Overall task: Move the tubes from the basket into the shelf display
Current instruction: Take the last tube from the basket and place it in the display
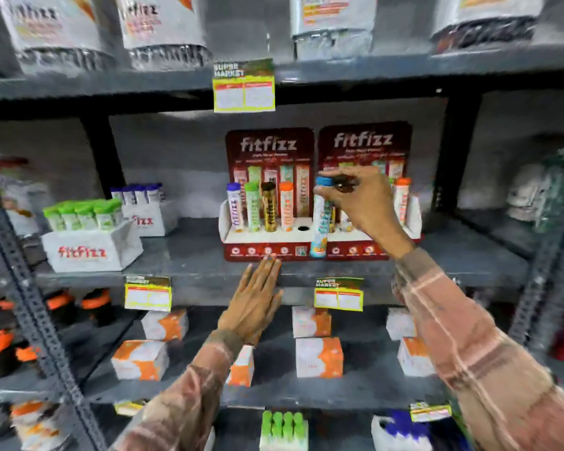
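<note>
Head cam: right hand [355, 196] is pinching the blue-capped tube [319, 222] by its cap, left hand [254, 301] lying open, and it's probably light, stiff, slick plastic.

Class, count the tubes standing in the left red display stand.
4: purple-capped tube, green-capped tube, gold tube, orange-capped tube, left to right. One empty hole remains.

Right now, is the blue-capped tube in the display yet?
Not yet. The right hand holds the blue-capped tube upright by its cap, beside the empty hole.
</note>
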